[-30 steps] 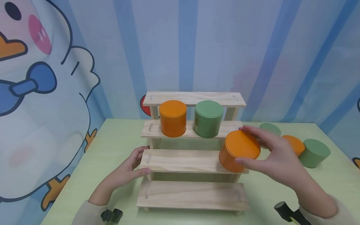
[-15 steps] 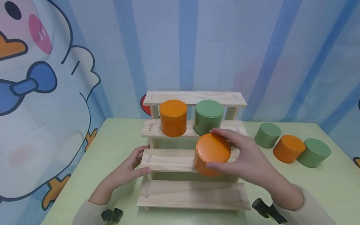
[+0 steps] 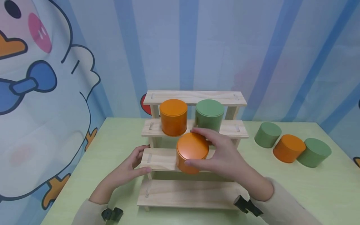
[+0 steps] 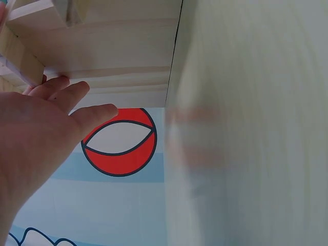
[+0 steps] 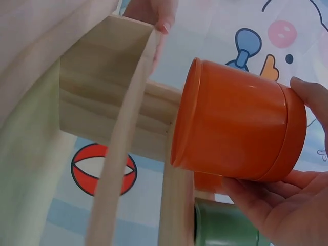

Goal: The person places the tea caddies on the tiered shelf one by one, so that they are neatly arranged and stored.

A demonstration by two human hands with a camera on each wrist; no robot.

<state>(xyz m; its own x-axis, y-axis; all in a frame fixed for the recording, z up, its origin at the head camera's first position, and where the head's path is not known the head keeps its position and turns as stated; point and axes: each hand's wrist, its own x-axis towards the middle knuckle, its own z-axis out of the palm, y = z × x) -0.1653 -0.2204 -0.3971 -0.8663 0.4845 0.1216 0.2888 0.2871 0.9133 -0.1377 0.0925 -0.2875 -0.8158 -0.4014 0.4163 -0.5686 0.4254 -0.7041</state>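
Note:
My right hand (image 3: 225,157) holds an orange lidded canister (image 3: 191,148) near its lid, thumb on the near side and fingers on the far side. In the head view the canister overlaps the second-lowest step of a wooden tiered shelf (image 3: 161,159); the right wrist view shows the canister's (image 5: 238,120) base in front of the shelf boards. At the same step's left end, my left hand (image 3: 126,168) grips the shelf, thumb at the front corner and fingers behind. Another orange canister (image 3: 173,118) and a green canister (image 3: 209,112) stand on the step above, the green one partly covered by my right hand.
To the shelf's right on the table (image 3: 281,181) stand a green canister (image 3: 268,135), an orange canister (image 3: 289,148) and another green canister (image 3: 314,152), the last two close together. A blue striped backdrop (image 3: 219,47) with cartoon drawings rises behind the table.
My right hand has carried the orange canister leftward from the right end of the second-lowest step to near its middle. My left hand has stayed at the shelf's left end.

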